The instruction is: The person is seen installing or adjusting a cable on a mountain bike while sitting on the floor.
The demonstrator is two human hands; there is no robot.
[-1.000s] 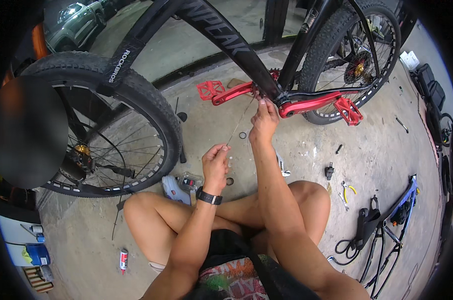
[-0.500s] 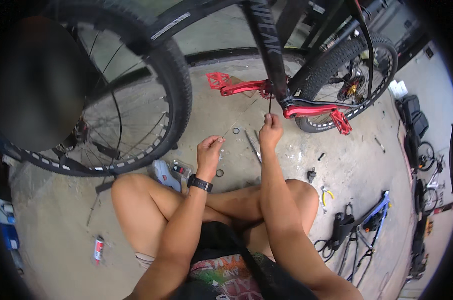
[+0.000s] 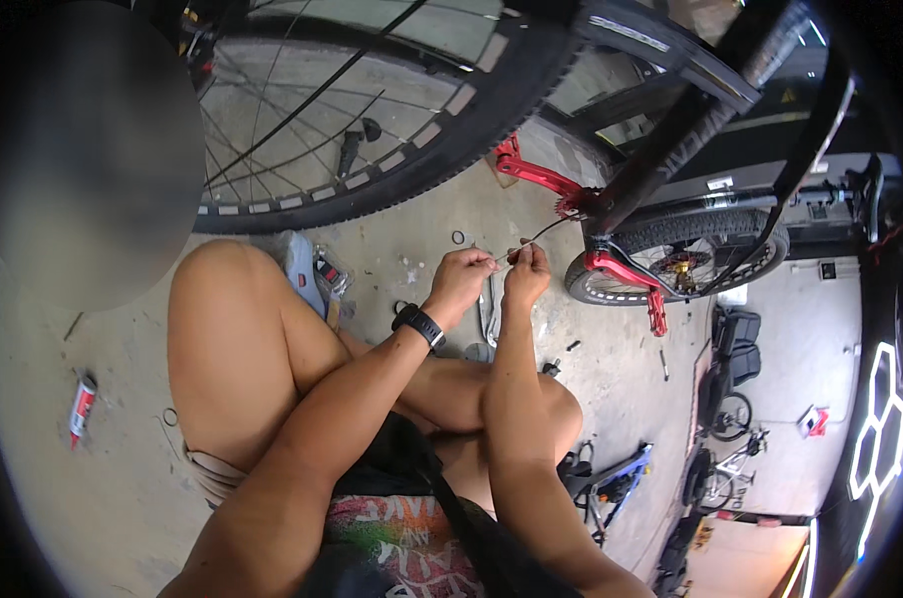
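My two hands are close together in front of the bike's bottom bracket. A black cable housing (image 3: 554, 225) curves from the frame down to my right hand (image 3: 526, 279), whose fingers are pinched around its end. My left hand (image 3: 459, 283), wearing a black watch (image 3: 419, 326), pinches a thin inner cable (image 3: 506, 255) that spans the short gap between the hands. Just beyond them are the red crank arm (image 3: 546, 178) with its chainring and the other red crank (image 3: 616, 266) with a red pedal (image 3: 656, 312). The dark bike frame (image 3: 660, 149) rises to the upper right.
A large front wheel (image 3: 372, 194) fills the upper left; the rear wheel (image 3: 685, 269) stands at right. On the floor lie a red-and-white tube (image 3: 83, 409), a grey-blue shoe-like item (image 3: 302, 269), a black ring (image 3: 458, 237), silver pliers-like tools (image 3: 489, 317) and a blue bike frame (image 3: 626, 468).
My hands have come together, the left moving right toward the cable housing end. The view has turned, so the bike and the garage wall sit differently in it.
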